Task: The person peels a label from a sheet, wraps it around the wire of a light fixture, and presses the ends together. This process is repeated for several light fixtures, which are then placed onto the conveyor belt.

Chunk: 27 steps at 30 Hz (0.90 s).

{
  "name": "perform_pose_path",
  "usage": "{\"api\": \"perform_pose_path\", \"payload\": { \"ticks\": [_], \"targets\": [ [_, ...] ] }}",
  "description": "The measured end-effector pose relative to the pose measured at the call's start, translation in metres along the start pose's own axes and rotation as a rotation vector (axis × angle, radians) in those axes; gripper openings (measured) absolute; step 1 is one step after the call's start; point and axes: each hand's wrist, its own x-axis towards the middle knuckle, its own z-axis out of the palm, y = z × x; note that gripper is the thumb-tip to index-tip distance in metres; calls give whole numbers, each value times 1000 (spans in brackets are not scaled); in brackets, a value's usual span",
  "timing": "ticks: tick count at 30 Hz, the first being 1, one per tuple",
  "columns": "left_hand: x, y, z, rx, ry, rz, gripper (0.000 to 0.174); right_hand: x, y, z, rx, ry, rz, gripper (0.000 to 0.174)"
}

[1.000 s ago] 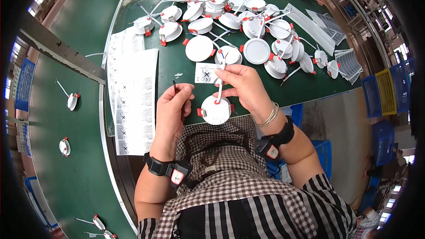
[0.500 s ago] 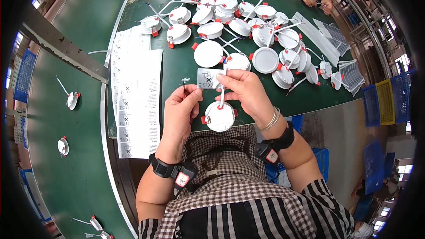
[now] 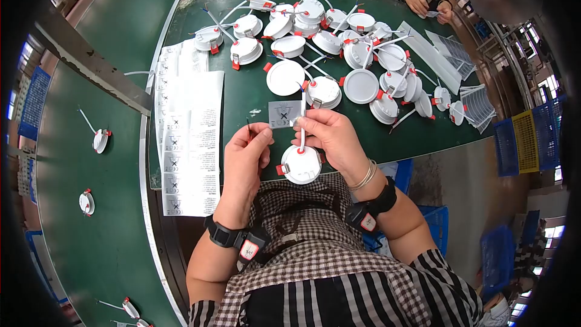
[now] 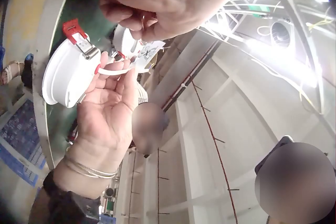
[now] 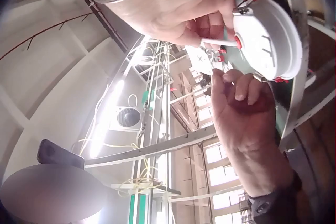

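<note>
My right hand (image 3: pixel 330 137) pinches the white cable of a round white lamp (image 3: pixel 302 165) between thumb and fingers, together with a small printed label (image 3: pixel 281 114) that sticks out leftward. Red-tipped spring clips sit on both sides of the lamp, which hangs below the fingers. My left hand (image 3: pixel 246 150) has its fingers curled, with a thin dark pointed tool (image 3: pixel 248 126) held between thumb and forefinger, left of the label and apart from it. In the right wrist view the lamp (image 5: pixel 266 39) shows beside the right hand (image 5: pixel 173 14); the left hand (image 5: pixel 244 113) is close by.
Many white lamps (image 3: pixel 361 86) with cables are heaped on the green table (image 3: pixel 242 94) beyond my hands. Printed label sheets (image 3: pixel 192 145) lie at the left, clear strips (image 3: pixel 431 57) at the right. Another person's hands (image 3: pixel 426 6) are at the far right edge. A green belt (image 3: pixel 115 175) holds several lamps.
The label, cable and lamp have shifted slightly lower in the head view with my right hand. My left hand, near the label's edge half a second ago, is now a little farther from it.
</note>
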Motion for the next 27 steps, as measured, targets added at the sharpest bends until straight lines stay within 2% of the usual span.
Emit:
{"api": "perform_pose_path", "payload": {
  "ticks": [3,7,8,9,11,13,15,16,17,18,19,20,22,23,25,27],
  "targets": [
    [-12,-1,-2,140,-22,43,20,-2,-2,0,17,8,-27,23],
    [-46,4,-12,574,-48,173,40,-18,-3,26,125,-68,-58,21],
    [-50,2,-11,612,-75,332,45,-27,-9,33,114,-81,-42,20],
    [-58,5,-8,695,-139,203,42,-38,-14,31,114,-81,-42,20],
    [-95,30,-22,696,-64,118,39,-56,-12,60,68,-211,3,18],
    [-121,35,-29,708,-55,217,36,-71,-7,71,19,-319,29,21],
    [-144,52,-43,681,11,158,36,-82,-10,81,-54,-455,-68,25],
    [-159,68,-56,777,156,43,36,-85,-10,87,-71,-480,-121,30],
    [-165,61,-94,670,257,216,33,-82,-5,91,-98,-478,-172,29],
    [-177,72,-107,378,364,371,32,-78,0,90,-219,-493,-213,29],
    [-193,86,-135,359,502,402,31,-74,4,88,-340,-507,-254,30],
    [-203,97,-172,404,659,383,29,-69,8,87,-334,-516,-252,30],
    [-221,105,-232,259,852,387,26,-59,13,86,-733,-545,-474,33],
    [-231,107,-255,204,949,369,26,-56,20,91,-728,-550,-474,33],
    [-248,95,-307,200,1054,330,27,-50,35,101,-993,-553,-779,36],
    [-255,78,-337,186,1099,287,26,-46,48,106,-1078,-549,-754,43]
  ]
}}
